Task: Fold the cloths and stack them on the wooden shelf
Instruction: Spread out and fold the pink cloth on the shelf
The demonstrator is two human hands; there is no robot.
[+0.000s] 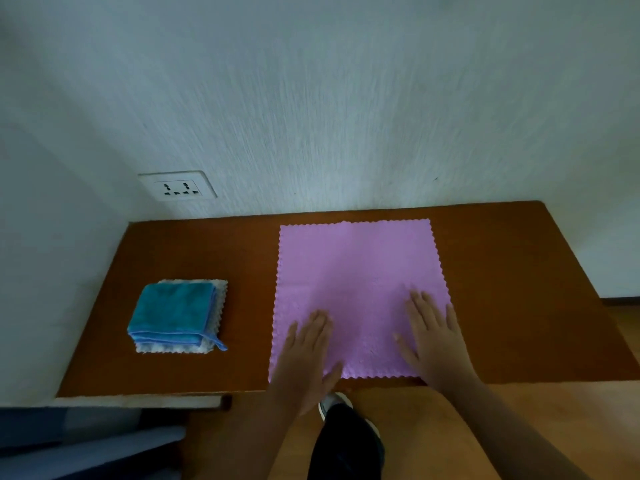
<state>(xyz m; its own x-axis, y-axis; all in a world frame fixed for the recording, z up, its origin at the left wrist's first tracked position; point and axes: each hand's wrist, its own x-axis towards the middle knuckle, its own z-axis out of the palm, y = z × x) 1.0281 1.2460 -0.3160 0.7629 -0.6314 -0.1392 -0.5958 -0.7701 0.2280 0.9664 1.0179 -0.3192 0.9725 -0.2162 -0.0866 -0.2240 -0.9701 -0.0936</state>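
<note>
So we have the pink cloth spread flat and unfolded on the wooden shelf, its far edge close to the wall and its near edge almost at the shelf's front lip. Our left hand and right hand both lie palm-down on the near half of it, fingers straight and spread, gripping nothing. The left sits by the near-left corner, the right by the near-right corner.

The cloth runs away from us, so nearly all its free length lies beyond our fingertips, toward the wall. It looks roughly square, and we cannot say which axis is longer. We judge that a first fold would carry the near edge forward onto the far one, each hand taking its own corner.

Off to the left, well apart from the pink cloth, the blue cloth sits folded on the white cloth. That stack is nearer our left hand.
</note>
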